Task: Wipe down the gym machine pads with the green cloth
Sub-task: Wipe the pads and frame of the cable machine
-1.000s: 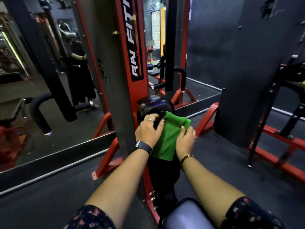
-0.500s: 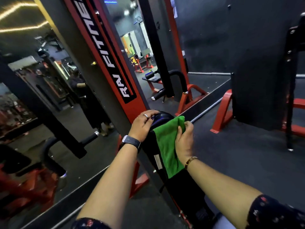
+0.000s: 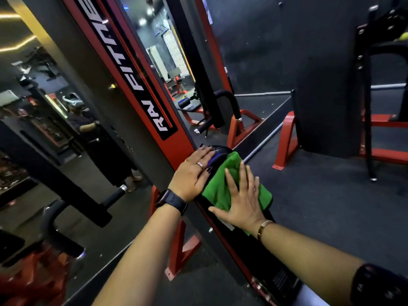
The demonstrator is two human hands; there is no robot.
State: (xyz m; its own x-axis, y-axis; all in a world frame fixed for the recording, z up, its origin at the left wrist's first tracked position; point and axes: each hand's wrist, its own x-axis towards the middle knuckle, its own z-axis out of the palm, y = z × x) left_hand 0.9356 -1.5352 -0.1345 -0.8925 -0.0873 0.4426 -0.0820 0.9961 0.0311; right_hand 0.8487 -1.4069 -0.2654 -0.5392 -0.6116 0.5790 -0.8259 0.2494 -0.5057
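Note:
A green cloth (image 3: 223, 186) is spread over the black pad (image 3: 217, 154) of a red and black gym machine. My right hand (image 3: 241, 198) lies flat on the cloth with fingers straight and spread, pressing it against the pad. My left hand (image 3: 193, 174) rests flat on the pad's left side beside the cloth, fingers straight, with a ring and a dark watch on that wrist. The cloth's lower part is hidden under my right hand and wrist.
The machine's red upright with a white-lettered label (image 3: 132, 69) slants up to the left, with a mirror (image 3: 55, 129) behind it. A black panel (image 3: 326, 85) and red frame feet (image 3: 287, 140) stand at right on dark floor (image 3: 331, 206). A grey seat edge (image 3: 309, 294) shows at bottom.
My right hand has gone from gripping the cloth's edge to lying flat on it, lower on the pad. My left hand has flattened on the pad. The view has tilted and moved closer.

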